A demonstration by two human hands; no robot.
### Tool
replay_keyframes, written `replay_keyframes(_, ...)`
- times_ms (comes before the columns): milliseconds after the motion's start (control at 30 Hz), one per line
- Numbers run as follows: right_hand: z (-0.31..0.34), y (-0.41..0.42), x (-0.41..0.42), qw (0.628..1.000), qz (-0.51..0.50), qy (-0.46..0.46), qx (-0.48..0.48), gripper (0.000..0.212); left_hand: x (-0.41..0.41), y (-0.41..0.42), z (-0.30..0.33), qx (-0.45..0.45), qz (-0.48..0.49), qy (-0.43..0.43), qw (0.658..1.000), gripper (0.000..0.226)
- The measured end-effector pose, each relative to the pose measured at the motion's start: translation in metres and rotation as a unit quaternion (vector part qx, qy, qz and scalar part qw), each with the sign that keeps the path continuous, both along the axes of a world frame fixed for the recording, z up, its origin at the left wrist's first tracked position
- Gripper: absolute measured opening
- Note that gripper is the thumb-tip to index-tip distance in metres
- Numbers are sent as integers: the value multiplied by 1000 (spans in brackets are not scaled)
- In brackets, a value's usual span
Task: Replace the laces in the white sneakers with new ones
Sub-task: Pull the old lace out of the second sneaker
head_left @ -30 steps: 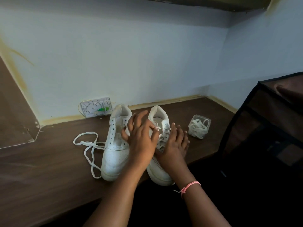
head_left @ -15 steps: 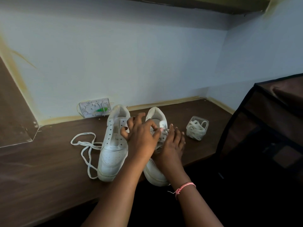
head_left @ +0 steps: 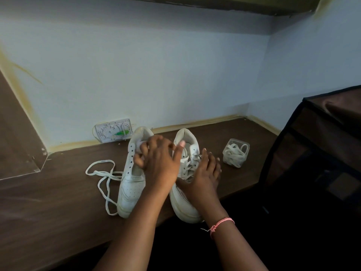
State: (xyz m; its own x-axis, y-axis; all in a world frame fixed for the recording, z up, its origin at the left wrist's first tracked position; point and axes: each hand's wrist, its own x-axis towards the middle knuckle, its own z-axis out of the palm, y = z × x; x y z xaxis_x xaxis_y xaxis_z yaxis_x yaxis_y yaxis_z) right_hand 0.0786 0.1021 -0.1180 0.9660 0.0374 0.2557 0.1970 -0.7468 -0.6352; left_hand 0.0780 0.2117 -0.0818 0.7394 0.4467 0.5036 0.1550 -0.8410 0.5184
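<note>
Two white sneakers stand side by side on the brown table, toes toward me. The left sneaker has empty eyelets. The right sneaker still carries a lace. My left hand lies across the gap between them, its fingers curled on the left sneaker's tongue and eyelet flap and its thumb raised by the right sneaker's tongue. My right hand rests with straight fingers on the right sneaker's outer side. A loose white lace lies left of the shoes. A clear plastic box of white laces stands to the right.
A white wall socket plate sits at the foot of the pale blue wall behind the shoes. A dark mesh-sided cabinet stands close on the right. The table's front edge runs just under the sneakers' toes.
My left hand has left the right sneaker's lace and shifted left, its fingers now on the left sneaker's tongue. My right hand stays on the right sneaker.
</note>
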Motion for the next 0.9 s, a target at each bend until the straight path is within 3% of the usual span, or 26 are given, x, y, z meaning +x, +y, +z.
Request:
replay_keyframes(133,-1,-1,-1,1000,3,-3,4,115,2,-13,-9,46,-54,49,996,32)
replay_keyframes(233,0,0,0,1000,1,0,1,116,5,-11,-13,28,-67,-3,997,13)
replay_keyframes(300,0,0,1,1000,2,2,-1,117,5,-9,-12,-77,-25,-105,991,15)
replay_keyframes(367,1,-1,1,1000,4,6,0,118,3,-6,-5,-237,46,-223,944,36)
replay_keyframes(433,2,-2,2,1000,7,10,2,119,1,-2,1,-305,79,-260,913,50)
replay_keyframes(533,1,-1,2,1000,7,0,-1,118,1,4,6,-137,44,-158,977,45)
replay_keyframes(633,0,0,1,1000,8,-2,7,117,1,-5,2,-10,-18,-25,999,46)
replay_keyframes(767,0,1,3,1000,6,-13,14,107,3,-18,-8,35,-31,42,998,32)
replay_keyframes(900,-1,0,2,1000,9,-5,6,118,7,-10,-7,-3,-40,31,999,12)
